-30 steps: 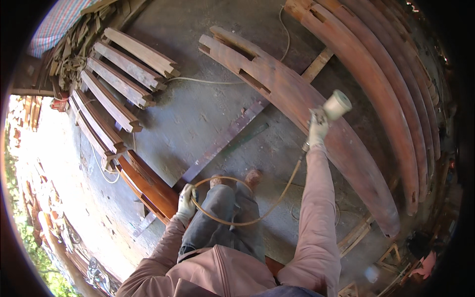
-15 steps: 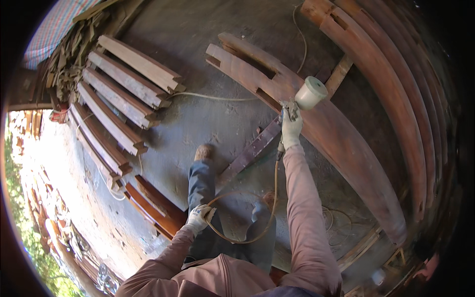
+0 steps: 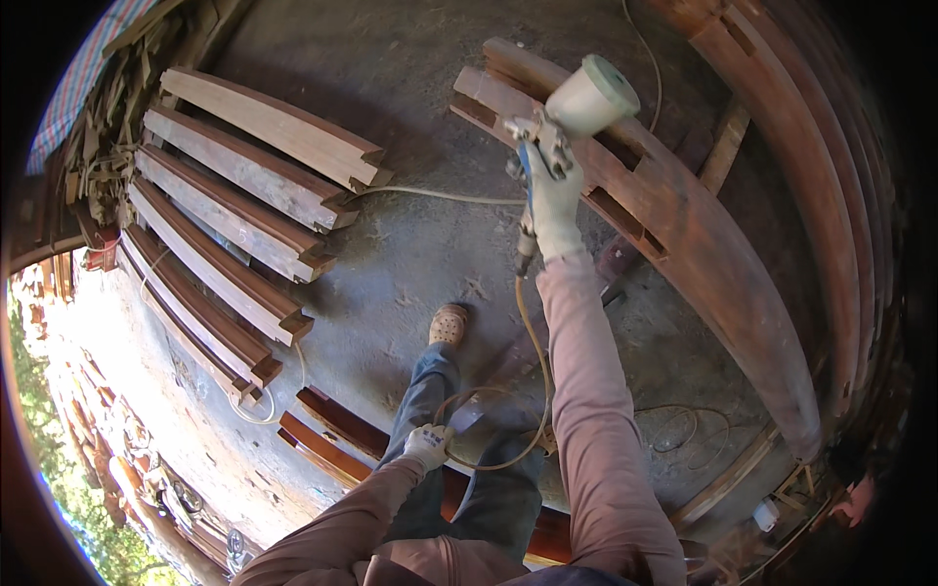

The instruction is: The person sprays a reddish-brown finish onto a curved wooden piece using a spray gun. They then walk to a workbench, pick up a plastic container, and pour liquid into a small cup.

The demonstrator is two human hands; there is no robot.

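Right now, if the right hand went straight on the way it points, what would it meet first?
The right hand, spray gun leading, would probably meet the slotted end of the nearer curved beam, though depth is unclear.

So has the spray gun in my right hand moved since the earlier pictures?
Yes. Against the nearest curved wooden beam, the spray gun in your right hand has moved toward the beam's notched upper end, from nearer its middle.
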